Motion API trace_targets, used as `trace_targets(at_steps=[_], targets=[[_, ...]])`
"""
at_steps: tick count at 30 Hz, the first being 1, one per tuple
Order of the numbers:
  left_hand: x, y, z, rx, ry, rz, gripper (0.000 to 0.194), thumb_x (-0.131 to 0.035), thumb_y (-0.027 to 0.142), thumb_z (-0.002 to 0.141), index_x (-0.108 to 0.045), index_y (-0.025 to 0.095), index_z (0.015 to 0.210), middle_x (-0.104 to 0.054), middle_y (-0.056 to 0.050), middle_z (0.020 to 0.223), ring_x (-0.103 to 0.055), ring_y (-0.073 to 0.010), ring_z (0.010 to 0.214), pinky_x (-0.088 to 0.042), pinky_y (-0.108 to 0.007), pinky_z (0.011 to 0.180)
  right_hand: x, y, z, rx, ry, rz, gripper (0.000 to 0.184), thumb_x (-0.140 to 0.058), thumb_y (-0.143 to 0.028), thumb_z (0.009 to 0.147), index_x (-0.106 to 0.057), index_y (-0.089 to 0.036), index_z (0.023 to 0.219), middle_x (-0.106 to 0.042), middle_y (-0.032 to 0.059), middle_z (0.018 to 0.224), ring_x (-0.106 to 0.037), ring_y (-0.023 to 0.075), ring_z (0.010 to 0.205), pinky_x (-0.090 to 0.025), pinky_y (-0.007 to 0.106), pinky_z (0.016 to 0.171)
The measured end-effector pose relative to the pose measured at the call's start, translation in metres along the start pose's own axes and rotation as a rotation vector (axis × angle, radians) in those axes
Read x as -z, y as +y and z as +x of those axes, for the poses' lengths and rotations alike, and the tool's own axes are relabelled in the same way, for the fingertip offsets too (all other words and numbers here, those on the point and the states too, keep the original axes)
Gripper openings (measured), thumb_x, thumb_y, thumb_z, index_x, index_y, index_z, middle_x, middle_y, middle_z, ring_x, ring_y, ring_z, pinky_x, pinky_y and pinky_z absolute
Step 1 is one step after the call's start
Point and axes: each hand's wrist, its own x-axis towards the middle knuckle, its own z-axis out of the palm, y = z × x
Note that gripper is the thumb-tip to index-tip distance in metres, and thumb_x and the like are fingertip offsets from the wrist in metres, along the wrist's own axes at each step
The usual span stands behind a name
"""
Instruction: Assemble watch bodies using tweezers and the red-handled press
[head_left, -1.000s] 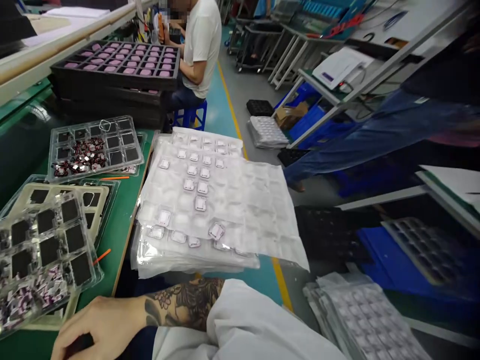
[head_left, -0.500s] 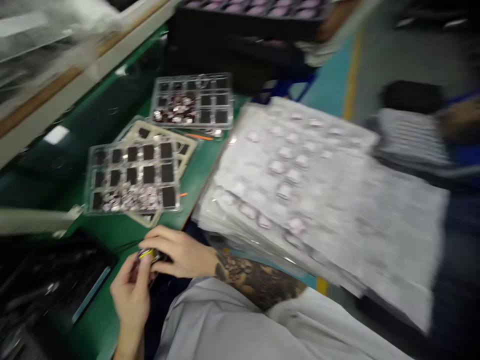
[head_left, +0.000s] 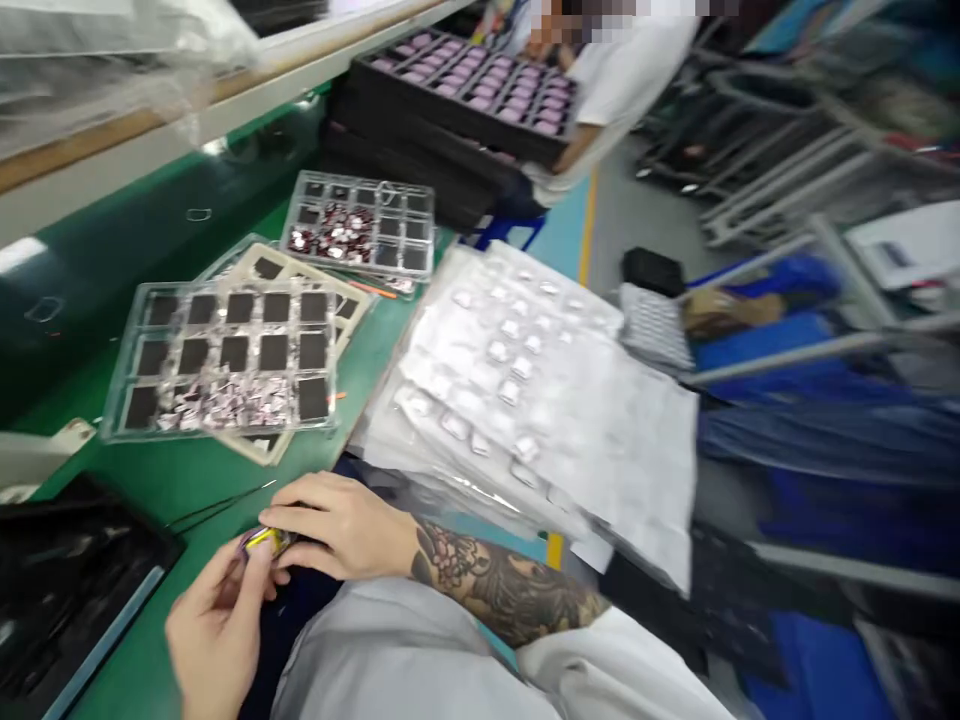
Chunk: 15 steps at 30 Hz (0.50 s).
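Note:
Both of my hands meet at the lower left over a small rounded object with a shiny yellow patch and a purplish edge [head_left: 264, 541]; its kind cannot be made out. My left hand [head_left: 217, 625] grips it from below, the thumb pressed near the yellow part. From the right, my right hand [head_left: 341, 525] closes its fingers on the far side of the same piece. A pair of thin dark tweezers [head_left: 225, 503] lies on the green mat just beyond the fingers. Clear compartment trays [head_left: 126, 375] with small shiny pinkish parts lie farther off, another clear tray [head_left: 426, 205] behind them.
White moulded trays [head_left: 600, 430] with small pale pieces are stacked at my right. A black bin [head_left: 82, 560] stands at the left. Black trays of pink items [head_left: 480, 90] sit at the back beside another person's sleeve [head_left: 637, 70]. Metal-framed carts [head_left: 795, 350] stand at far right.
The view has swung to the right, bringing in more of the carts and the other person. My hands still grip the same small object, its yellow patch more visible.

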Motion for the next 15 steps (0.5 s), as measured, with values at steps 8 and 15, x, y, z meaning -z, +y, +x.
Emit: trace_targets(at_steps=[8, 15], targets=[[0.001, 0.011, 0.002, 0.103, 0.086, -0.198, 0.052, -0.105, 0.045, 0.077, -0.073, 0.019, 0.109, -0.089, -0.007, 0.099, -0.089, -0.0243, 0.087, -0.073, -0.022, 0.084, 0.165, -0.010, -0.121, -0.917, 0.131, -0.549, 0.028, -0.055, -0.018, 0.110, -0.074, -0.017, 0.130, -0.077, 0.0164, 0.118, -0.072, 0.0280, 0.112, -0.058, 0.042, 0.103], [0.001, -0.002, -0.004, -0.106, 0.155, -0.025, 0.048, -0.101, 0.048, 0.078, -0.084, 0.015, 0.109, -0.086, -0.012, 0.118, -0.084, -0.0334, 0.102, -0.075, -0.047, 0.097, 0.189, -0.016, -0.165, -1.206, 0.243, -0.629, 0.026, -0.074, -0.014, 0.089, -0.073, -0.016, 0.115, -0.072, 0.0086, 0.099, -0.067, 0.0245, 0.091, -0.051, 0.034, 0.086]])
